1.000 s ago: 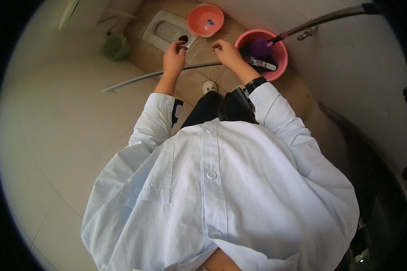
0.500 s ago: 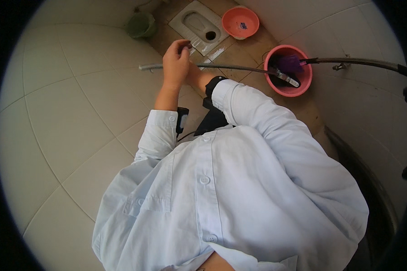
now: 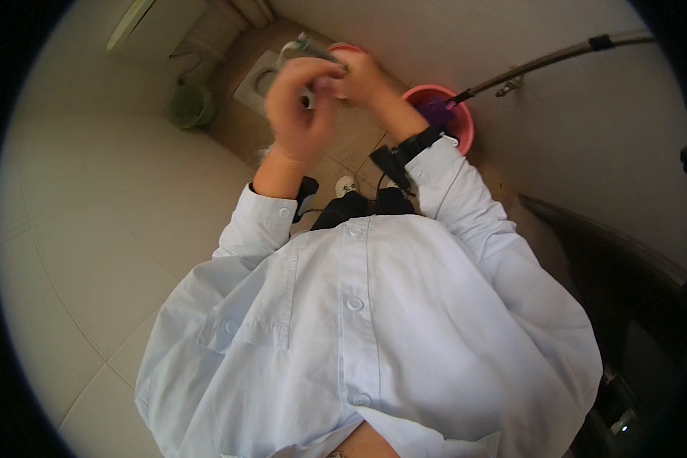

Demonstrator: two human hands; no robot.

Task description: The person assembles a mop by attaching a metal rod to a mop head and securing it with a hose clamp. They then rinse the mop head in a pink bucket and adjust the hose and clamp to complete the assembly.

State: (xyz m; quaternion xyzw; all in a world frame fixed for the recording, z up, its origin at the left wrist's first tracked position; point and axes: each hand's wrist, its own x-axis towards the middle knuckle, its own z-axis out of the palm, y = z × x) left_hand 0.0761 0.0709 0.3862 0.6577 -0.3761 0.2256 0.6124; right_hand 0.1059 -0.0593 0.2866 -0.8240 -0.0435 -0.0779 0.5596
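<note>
My left hand [image 3: 301,111] is raised in front of me, fingers curled and smeared by motion; I cannot tell whether anything is in it. Just right of it and partly behind, my right hand [image 3: 365,79] is closed around a grey rod [image 3: 307,50], which points away and looks foreshortened. Its far end is blurred. Beneath and beyond my hands lies a white squat toilet [image 3: 250,85], partly covered by my left hand. At the right stands a pink bucket [image 3: 463,128] with a purple item [image 3: 437,111] in it, partly behind my right forearm.
A long handle [image 3: 542,72] runs from the bucket along the right wall, past a small metal tap [image 3: 509,86]. A green bucket [image 3: 191,105] stands at the far left. Beyond my hands shows a red basin [image 3: 346,47]. My shoe [image 3: 346,185] is on the tiled floor.
The rod has swung from lying sideways toward the pink bucket to pointing away from me. My right hand has moved up and right, out from behind the left. The view has shifted.
</note>
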